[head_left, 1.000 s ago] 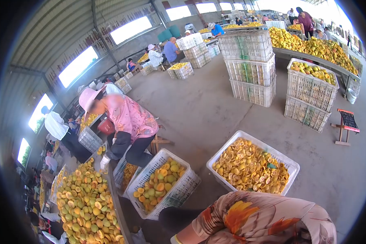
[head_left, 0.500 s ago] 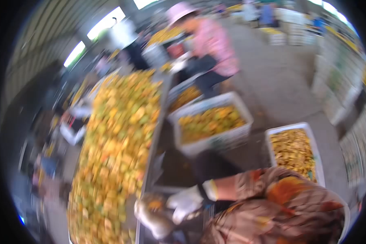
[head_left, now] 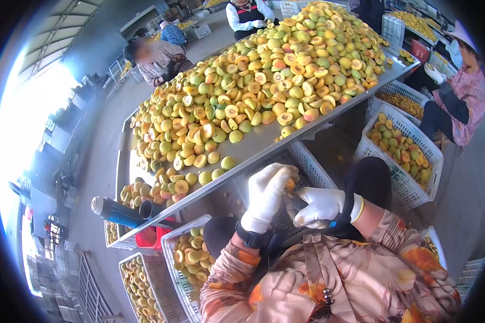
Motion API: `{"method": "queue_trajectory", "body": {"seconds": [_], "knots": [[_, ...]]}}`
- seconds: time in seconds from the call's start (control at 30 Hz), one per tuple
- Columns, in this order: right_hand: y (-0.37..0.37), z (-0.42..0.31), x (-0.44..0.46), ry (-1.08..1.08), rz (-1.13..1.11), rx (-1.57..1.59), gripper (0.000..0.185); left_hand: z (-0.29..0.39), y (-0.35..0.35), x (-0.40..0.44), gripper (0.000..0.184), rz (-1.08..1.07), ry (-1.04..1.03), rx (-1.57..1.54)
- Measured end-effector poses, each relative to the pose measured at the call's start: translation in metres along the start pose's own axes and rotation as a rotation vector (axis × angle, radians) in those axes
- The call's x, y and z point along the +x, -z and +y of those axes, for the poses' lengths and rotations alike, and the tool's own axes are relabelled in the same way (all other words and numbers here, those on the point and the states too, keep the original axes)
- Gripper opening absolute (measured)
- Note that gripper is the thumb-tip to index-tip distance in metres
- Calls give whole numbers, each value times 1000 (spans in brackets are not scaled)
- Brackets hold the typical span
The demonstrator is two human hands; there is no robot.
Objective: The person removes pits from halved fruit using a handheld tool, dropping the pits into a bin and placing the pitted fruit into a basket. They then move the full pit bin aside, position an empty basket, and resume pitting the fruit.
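Observation:
My left hand (head_left: 268, 196), in a white glove, is closed around a piece of orange-yellow peach (head_left: 290, 185), mostly hidden by the fingers. Beside it my right hand (head_left: 323, 206), also gloved in white, grips a small dark tool (head_left: 295, 203) whose working end meets the fruit; its exact kind is hard to make out. Both hands are held over a white crate (head_left: 311, 164), close to the near edge of a metal table (head_left: 264, 134). Heaped on that table are many halved peaches (head_left: 231, 111), several with the pit showing.
Crates of peach halves stand at my left (head_left: 186, 264) and right (head_left: 409, 185). A dark blue thermos (head_left: 118, 210) lies at the table's near-left corner above a red container (head_left: 148, 237). Co-workers are around the table, one in pink (head_left: 469, 97) at right.
My view has swung left and steadied, bringing more of the table into sight. My hands, earlier blurred beside the table edge, are now raised together with the fruit between them.

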State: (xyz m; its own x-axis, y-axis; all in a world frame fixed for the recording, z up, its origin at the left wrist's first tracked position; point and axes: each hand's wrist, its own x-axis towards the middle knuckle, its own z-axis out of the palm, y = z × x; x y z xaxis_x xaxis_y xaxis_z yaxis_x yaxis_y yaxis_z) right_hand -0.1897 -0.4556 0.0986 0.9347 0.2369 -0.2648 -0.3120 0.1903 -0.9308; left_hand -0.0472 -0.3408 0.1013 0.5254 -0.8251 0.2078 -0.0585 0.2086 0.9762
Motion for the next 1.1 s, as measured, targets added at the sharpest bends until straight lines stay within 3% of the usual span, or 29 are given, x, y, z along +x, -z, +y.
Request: {"method": "queue_trajectory", "body": {"seconds": [0.13,0.2,0.23,0.33,0.5,0.53,0.57,0.6,0.7,0.73,0.83,0.93,1.0,1.1], "knots": [[-3,7,10,-47,-149,352,20,-3,1,-8,48,56,98,-357],[-9,4,11,13,-149,349,22,-12,0,-7,54,149,162,-635],[-10,1,12,37,-151,345,23,-17,5,-5,63,181,186,-662],[-2,1,15,21,-113,371,21,-12,26,-10,64,337,205,-657],[19,27,39,-115,339,-192,14,-12,100,-54,72,562,109,-310],[26,40,44,-120,331,-206,20,-1,113,-67,70,588,140,-323],[30,52,48,-128,322,-226,20,-1,134,-81,68,617,109,-125],[33,60,51,-136,317,-247,20,2,150,-96,56,720,129,-87],[34,66,55,-151,318,-409,24,17,194,-140,27,631,267,792],[36,68,57,-170,313,-486,28,10,214,-147,27,577,431,1037],[43,80,61,-152,285,-619,34,-6,232,-132,29,498,218,1671],[47,86,67,-159,305,-639,37,-12,214,-49,30,480,161,1382],[47,79,68,-125,303,-646,40,-39,208,8,40,400,44,1377],[48,72,72,-120,284,-692,44,-79,191,82,42,157,187,1419]]}}
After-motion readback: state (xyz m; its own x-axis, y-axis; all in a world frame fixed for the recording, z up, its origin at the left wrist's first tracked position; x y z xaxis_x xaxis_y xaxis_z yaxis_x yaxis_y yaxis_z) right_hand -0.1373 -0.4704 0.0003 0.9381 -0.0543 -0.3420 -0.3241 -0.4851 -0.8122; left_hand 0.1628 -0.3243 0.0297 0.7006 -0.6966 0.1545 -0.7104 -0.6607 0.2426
